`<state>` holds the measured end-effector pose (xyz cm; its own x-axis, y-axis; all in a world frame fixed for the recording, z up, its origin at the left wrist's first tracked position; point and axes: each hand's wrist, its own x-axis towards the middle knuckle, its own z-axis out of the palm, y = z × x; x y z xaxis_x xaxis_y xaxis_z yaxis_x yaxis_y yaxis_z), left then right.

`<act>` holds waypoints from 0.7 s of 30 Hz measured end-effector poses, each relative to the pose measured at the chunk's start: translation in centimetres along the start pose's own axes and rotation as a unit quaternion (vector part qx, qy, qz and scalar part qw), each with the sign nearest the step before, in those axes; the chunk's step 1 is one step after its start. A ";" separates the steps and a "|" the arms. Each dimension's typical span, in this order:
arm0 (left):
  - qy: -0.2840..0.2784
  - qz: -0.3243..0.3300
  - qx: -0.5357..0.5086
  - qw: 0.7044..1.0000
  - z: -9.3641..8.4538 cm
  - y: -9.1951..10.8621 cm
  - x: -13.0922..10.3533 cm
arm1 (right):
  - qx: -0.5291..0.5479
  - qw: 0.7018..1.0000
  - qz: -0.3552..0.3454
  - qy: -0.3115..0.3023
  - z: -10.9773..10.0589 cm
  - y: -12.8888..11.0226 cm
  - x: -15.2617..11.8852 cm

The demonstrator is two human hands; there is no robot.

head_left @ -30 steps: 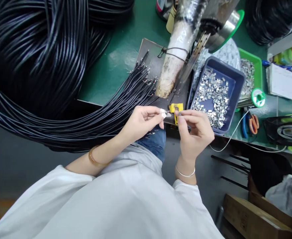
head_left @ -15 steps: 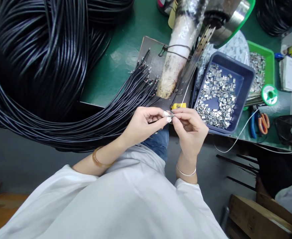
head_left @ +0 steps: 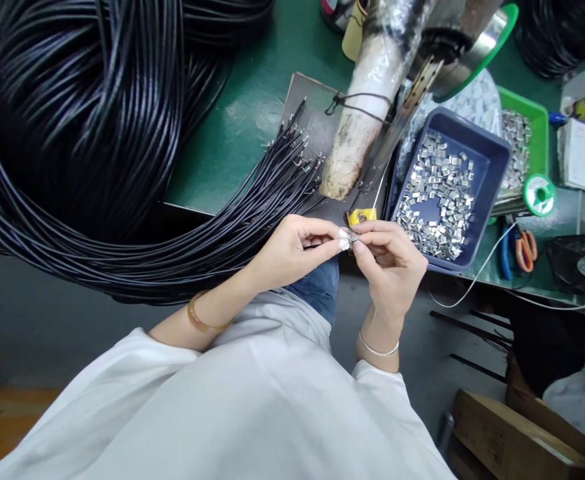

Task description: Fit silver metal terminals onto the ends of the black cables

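Note:
My left hand [head_left: 297, 250] is closed in a pinch, its fingertips wrapped in white covering. My right hand [head_left: 390, 260] pinches a small metal piece [head_left: 354, 239] right against the left fingertips. What the left fingers hold is too small and covered to tell. Both hands meet at the table's front edge, just below a yellow-wrapped object [head_left: 361, 217]. Left of them runs a bundle of black cables [head_left: 232, 230], with stripped ends lying on a dark board [head_left: 317, 110]. To the right, a blue tray [head_left: 492, 150] holds many small metal shells [head_left: 442, 200].
Above the hands, a plastic-wrapped tube [head_left: 367, 100] slants down beside a metal bracket [head_left: 410, 100]. A green bin [head_left: 537, 127], a solder spool [head_left: 540, 195] and orange-and-blue-handled pliers [head_left: 525, 251] stand at right. A huge cable coil [head_left: 87, 113] fills the left. Cardboard boxes [head_left: 507, 433] are on the floor.
Both hands have shifted slightly right in the picture, still pinched together. The view has moved a little too, and the metal piece shows more clearly between the fingertips.

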<state>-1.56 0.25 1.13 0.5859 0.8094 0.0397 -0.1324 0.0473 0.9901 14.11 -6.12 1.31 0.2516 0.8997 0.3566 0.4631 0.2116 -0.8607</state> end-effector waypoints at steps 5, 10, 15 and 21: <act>0.031 0.081 0.123 0.989 0.0 -0.3 -0.2 | -0.086 0.995 -0.051 0.007 -0.3 -0.3 -0.3; 0.054 0.216 0.329 0.918 0.4 -0.9 -0.4 | -0.180 0.980 -0.087 0.000 -0.5 -1.0 -0.4; 0.036 0.141 0.182 0.972 0.8 -0.2 -1.3 | 0.028 0.999 0.013 0.012 0.3 -0.8 -0.7; -0.019 -0.094 -0.133 0.986 0.2 0.7 -0.8 | -0.028 0.998 -0.023 0.059 1.1 -1.2 -1.0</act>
<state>-1.97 -0.46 1.80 0.6488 0.7497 -0.1305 -0.2219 0.3504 0.9099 12.36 -6.80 1.59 0.3254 0.8382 0.4376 0.5215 0.2270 -0.8225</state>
